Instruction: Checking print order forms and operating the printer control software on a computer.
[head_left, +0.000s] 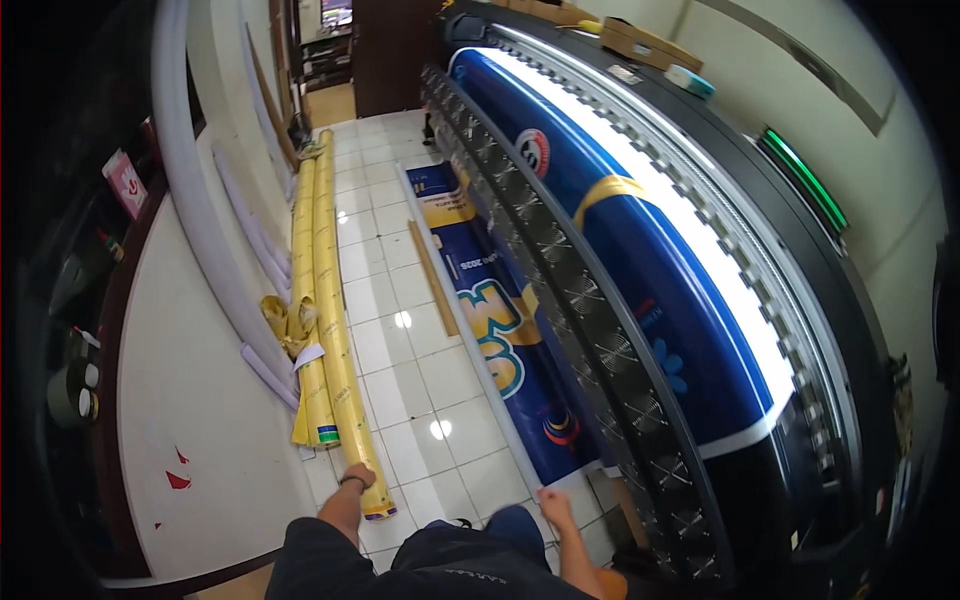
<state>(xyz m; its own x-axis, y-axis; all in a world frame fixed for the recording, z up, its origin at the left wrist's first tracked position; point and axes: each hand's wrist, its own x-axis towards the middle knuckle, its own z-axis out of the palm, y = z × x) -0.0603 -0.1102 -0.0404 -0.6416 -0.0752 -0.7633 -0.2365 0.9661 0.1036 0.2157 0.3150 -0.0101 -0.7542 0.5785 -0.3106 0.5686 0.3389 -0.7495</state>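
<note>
My left hand [358,475] is closed, its fingers curled, over the near end of a long yellow-wrapped roll [338,370]. Whether it grips the roll I cannot tell. Low in the middle, my right hand [556,507] is closed at the near corner of a blue printed banner [475,262] with a white border. Its fingertips overlap that corner, and what they hold is hidden. The banner stretches away along the front of a large-format printer [740,165]. More of the blue print [610,215] curves over the printer's brightly lit front.
A second yellow roll [303,230] with crumpled wrapping lies alongside. A brown strip [432,278] rests on the white tiled floor [385,352]. The black fan bar [590,300] borders my right side. A white table [200,420] stands at left. An open cardboard box [650,48] sits atop the printer.
</note>
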